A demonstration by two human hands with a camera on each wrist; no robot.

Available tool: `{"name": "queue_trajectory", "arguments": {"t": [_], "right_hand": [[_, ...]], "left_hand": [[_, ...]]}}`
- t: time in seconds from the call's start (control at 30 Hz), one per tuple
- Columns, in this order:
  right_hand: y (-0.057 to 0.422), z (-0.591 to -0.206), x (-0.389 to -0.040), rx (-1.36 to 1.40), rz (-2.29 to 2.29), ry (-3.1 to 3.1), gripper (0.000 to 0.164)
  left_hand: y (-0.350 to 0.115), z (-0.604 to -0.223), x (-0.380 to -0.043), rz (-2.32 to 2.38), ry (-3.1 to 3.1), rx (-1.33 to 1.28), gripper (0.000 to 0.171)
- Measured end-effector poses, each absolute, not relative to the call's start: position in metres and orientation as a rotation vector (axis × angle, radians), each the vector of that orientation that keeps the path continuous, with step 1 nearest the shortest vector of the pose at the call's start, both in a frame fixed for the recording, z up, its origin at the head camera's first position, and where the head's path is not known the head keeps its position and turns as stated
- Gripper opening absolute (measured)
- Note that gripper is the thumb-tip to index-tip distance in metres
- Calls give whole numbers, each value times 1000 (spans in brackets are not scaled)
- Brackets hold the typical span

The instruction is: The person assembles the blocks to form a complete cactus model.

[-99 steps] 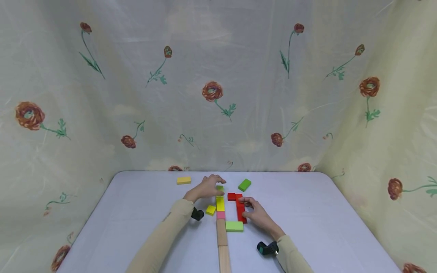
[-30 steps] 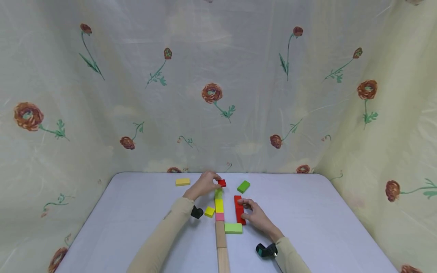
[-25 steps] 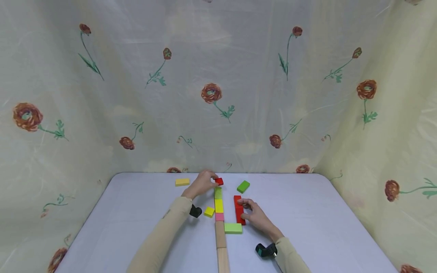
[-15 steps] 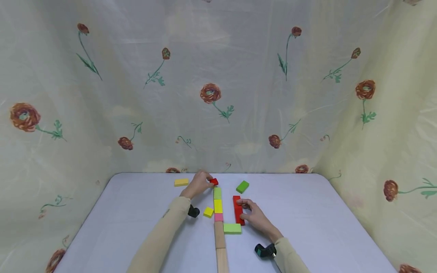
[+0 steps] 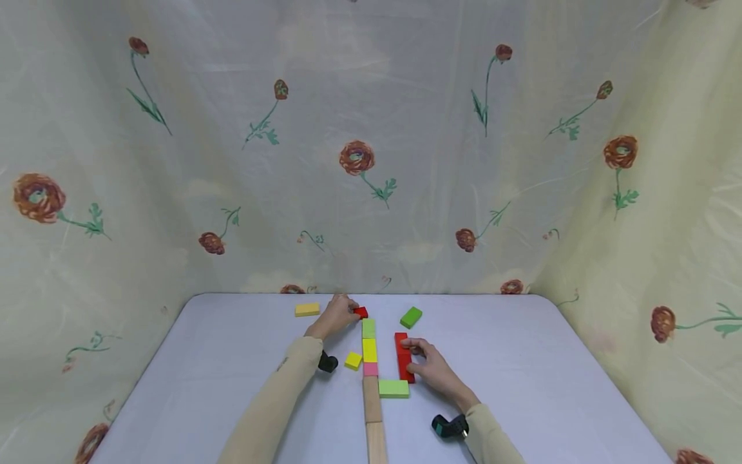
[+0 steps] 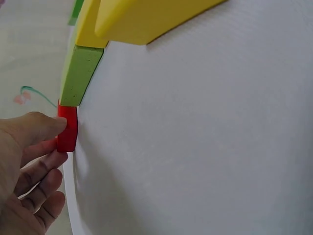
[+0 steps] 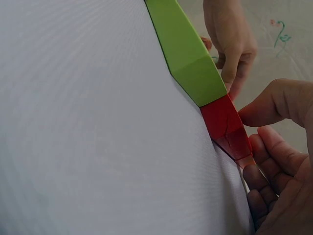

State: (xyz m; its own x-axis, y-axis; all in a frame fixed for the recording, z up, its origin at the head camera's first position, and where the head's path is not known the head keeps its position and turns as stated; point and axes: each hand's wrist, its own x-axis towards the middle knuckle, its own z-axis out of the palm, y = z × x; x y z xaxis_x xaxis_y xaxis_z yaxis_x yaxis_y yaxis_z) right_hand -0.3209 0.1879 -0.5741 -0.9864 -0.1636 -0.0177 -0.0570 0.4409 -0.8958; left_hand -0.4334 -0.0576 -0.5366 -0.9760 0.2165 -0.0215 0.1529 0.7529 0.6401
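At the far end of a row of blocks, my left hand [image 5: 335,317] pinches a small red block [image 5: 362,312] between thumb and fingers. In the left wrist view this red block [image 6: 68,128] lies close to the end of a light green block [image 6: 80,76]. To the right of the row, my right hand [image 5: 436,368] holds two red blocks [image 5: 401,338] lying end to end, its thumb and index finger spread along them. The right wrist view shows the thumb at the side of a red block [image 7: 224,122], with other fingertips around its end.
The row continues nearer with a yellow block [image 5: 369,350], a pink block [image 5: 370,369] and wooden blocks [image 5: 373,399]. A light green block [image 5: 393,388] lies crosswise beside it. Loose are a small yellow block [image 5: 353,360], a pale yellow block [image 5: 307,309] and a green block [image 5: 411,317].
My left hand has picked up the small red block from beside the red pair, carried it left and lowered it at the row's far end. My right hand has stayed at the red pair.
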Motion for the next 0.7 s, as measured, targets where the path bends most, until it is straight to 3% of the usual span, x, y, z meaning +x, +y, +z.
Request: {"name": "queue_trajectory", "arguments": {"t": [0.7], "right_hand": [[188, -576, -321, -194, -1585, 2588, 46]], "left_hand": [[-54, -538, -435, 1117, 2847, 295, 26]]}}
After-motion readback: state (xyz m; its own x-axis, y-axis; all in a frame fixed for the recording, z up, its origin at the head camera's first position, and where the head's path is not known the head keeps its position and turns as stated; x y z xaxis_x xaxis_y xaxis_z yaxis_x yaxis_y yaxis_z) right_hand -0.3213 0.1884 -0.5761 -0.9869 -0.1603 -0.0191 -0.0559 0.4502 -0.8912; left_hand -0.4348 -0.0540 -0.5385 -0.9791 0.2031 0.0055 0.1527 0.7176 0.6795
